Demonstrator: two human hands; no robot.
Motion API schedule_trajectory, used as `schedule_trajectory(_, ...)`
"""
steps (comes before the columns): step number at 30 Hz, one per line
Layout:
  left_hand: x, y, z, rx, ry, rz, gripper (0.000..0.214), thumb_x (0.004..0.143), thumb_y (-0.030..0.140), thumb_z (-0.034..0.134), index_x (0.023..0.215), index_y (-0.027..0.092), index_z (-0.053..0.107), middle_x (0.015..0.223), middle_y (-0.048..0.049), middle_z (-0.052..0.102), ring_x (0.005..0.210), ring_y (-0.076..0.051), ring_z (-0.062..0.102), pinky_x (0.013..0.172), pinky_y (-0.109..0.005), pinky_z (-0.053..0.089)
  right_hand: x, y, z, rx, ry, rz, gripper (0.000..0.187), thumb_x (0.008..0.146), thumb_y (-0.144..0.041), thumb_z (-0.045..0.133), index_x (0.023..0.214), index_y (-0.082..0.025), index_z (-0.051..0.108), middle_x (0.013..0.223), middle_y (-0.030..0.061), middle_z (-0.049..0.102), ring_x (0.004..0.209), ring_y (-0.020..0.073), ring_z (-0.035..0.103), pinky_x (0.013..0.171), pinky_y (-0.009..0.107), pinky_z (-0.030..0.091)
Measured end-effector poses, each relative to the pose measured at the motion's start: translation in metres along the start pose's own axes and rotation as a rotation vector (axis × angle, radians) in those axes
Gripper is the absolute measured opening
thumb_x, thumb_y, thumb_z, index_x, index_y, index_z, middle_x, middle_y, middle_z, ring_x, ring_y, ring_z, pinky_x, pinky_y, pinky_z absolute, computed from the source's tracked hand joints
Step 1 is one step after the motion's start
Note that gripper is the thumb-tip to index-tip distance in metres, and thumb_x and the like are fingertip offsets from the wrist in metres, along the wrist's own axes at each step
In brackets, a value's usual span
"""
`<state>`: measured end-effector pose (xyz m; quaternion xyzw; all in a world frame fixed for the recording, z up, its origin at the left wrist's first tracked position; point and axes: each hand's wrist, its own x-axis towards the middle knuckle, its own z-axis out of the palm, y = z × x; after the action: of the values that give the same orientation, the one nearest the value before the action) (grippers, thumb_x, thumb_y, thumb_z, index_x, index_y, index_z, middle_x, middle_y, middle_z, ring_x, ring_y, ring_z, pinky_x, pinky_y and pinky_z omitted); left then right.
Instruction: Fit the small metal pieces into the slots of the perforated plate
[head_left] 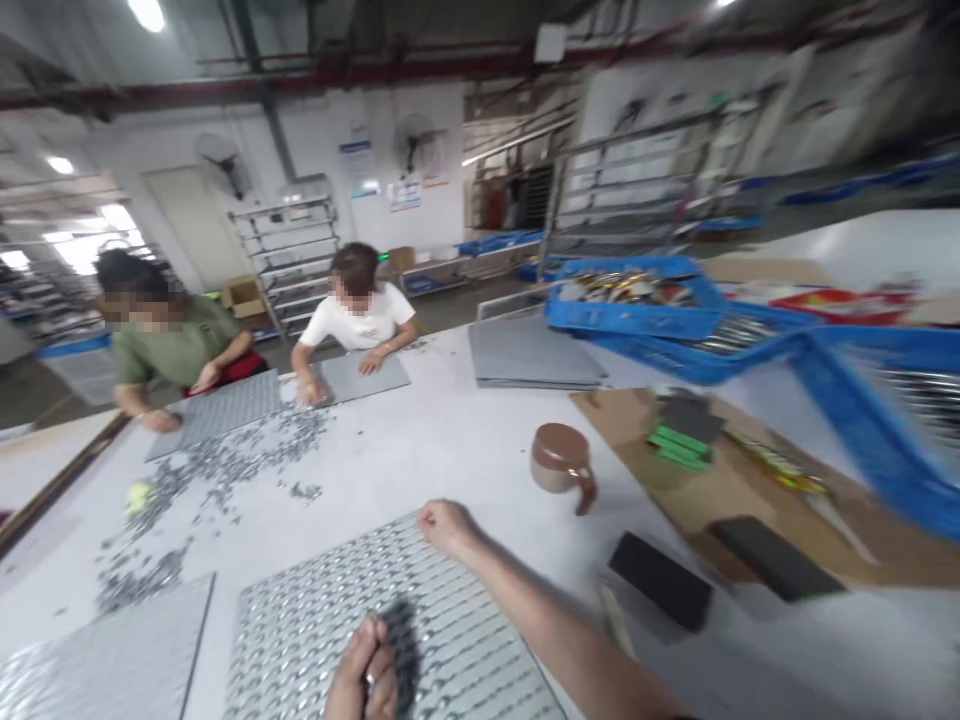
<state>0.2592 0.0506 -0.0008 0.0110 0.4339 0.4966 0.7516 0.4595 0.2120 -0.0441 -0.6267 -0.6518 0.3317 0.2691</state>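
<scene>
A grey board (315, 610) covered with rows of small shiny metal pieces lies on the table in front of me. Over its lower middle, my left hand (364, 670) is closed, thumb against curled fingers. A tiny shiny bit shows among those fingers, too small to name. My right hand (446, 527) reaches across to the board's far right corner, its fingers closed on the edge there. Another grey board (112, 660) lies at the lower left. Beyond it, loose small metal pieces (240, 460) are scattered on the white tabletop.
A brown mug (561, 458), a black phone-like slab (660, 580) and green-edged dark blocks (682, 430) stand to the right. Blue trays (630, 315) hold metal parts behind a stack of grey boards (532, 352). Two people (364, 325) work at boards across the table.
</scene>
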Motion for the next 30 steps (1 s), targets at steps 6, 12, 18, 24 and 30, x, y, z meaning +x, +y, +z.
schedule_trajectory(6, 0.005, -0.012, 0.0, -0.1, 0.01, 0.065, 0.026, 0.08, 0.005, 0.084, 0.087, 0.014, 0.06, 0.078, 0.0007, 0.063, 0.047, 0.0, 0.041, 0.036, -0.01, 0.026, 0.013, 0.0, 0.012, -0.075, -0.02, -0.008, 0.022, 0.092, -0.013, 0.064, 0.086, -0.021, 0.083, 0.095, 0.0053, 0.086, 0.092, 0.0197, 0.079, 0.082, 0.024, 0.053)
schedule_trajectory(12, 0.011, -0.012, 0.0, -0.086, 0.024, 0.037, 0.02, 0.086, 0.001, 0.077, 0.088, 0.014, 0.061, 0.079, -0.0001, 0.064, 0.047, -0.001, 0.042, 0.036, -0.01, 0.026, 0.02, -0.007, 0.019, -0.113, -0.037, 0.016, 0.022, 0.091, -0.013, 0.065, 0.082, -0.022, 0.083, 0.094, 0.0056, 0.085, 0.093, 0.0203, 0.079, 0.082, 0.023, 0.051)
schedule_trajectory(18, 0.018, -0.016, 0.003, -0.097, 0.024, 0.024, 0.016, 0.09, 0.0, 0.072, 0.087, 0.012, 0.062, 0.077, -0.0013, 0.064, 0.045, -0.001, 0.041, 0.035, -0.01, 0.024, 0.026, -0.014, 0.014, -0.103, -0.018, 0.06, 0.02, 0.082, -0.005, 0.067, 0.093, -0.017, 0.078, 0.094, 0.0099, 0.082, 0.095, 0.0242, 0.076, 0.085, 0.028, 0.05)
schedule_trajectory(24, 0.018, -0.017, 0.006, -0.082, 0.0, 0.015, 0.015, 0.088, 0.004, 0.076, 0.086, 0.012, 0.064, 0.077, 0.0003, 0.064, 0.045, -0.001, 0.041, 0.035, -0.011, 0.026, -0.033, -0.023, 0.002, 0.07, -0.091, -0.061, 0.015, 0.099, -0.027, 0.06, 0.101, -0.021, 0.073, 0.088, 0.0031, 0.079, 0.084, 0.0198, 0.074, 0.079, 0.027, 0.054)
schedule_trajectory(30, 0.023, -0.027, 0.016, -0.031, -0.075, -0.015, 0.02, 0.079, 0.006, 0.086, 0.078, 0.009, 0.066, 0.069, 0.0019, 0.061, 0.045, 0.001, 0.038, 0.036, -0.009, 0.021, -0.113, -0.021, -0.003, 0.606, -0.395, -0.178, 0.019, 0.093, -0.04, 0.066, 0.103, -0.025, 0.071, 0.089, 0.0013, 0.079, 0.081, 0.0208, 0.076, 0.064, 0.027, 0.057)
